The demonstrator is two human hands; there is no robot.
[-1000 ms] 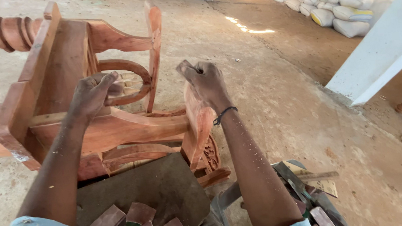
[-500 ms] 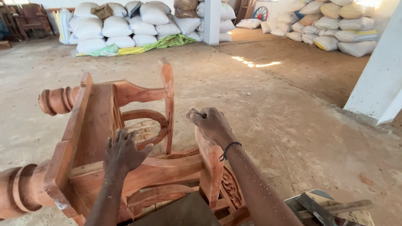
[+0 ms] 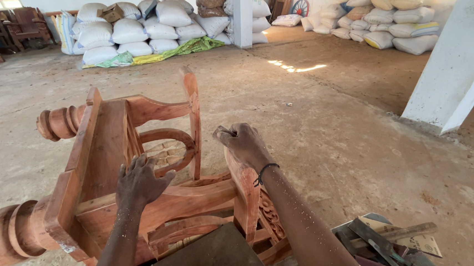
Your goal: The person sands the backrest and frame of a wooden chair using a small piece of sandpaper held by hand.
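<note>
A carved reddish wooden chair (image 3: 110, 153) lies tipped on its side in front of me, its turned legs (image 3: 8, 235) pointing left. My left hand (image 3: 139, 181) rests flat, fingers spread, on a curved rail of the chair. My right hand (image 3: 242, 142) is closed around the top of an upright carved piece at the chair's right side; a dark band circles that wrist. A dark flat slab (image 3: 207, 260) sits just under the chair near me.
Hand tools and wood scraps (image 3: 386, 239) lie at the lower right. A white pillar (image 3: 459, 56) stands to the right. Stacked sacks (image 3: 140, 26) line the far wall, more sacks (image 3: 395, 11) at the right. Other wooden furniture (image 3: 18, 26) stands far left. Dusty concrete floor (image 3: 330, 121) surrounds me.
The view has lifted from the chair toward the room, so the far sacks now show. Both hands stay on the chair; small wooden blocks seen near me earlier are out of view.
</note>
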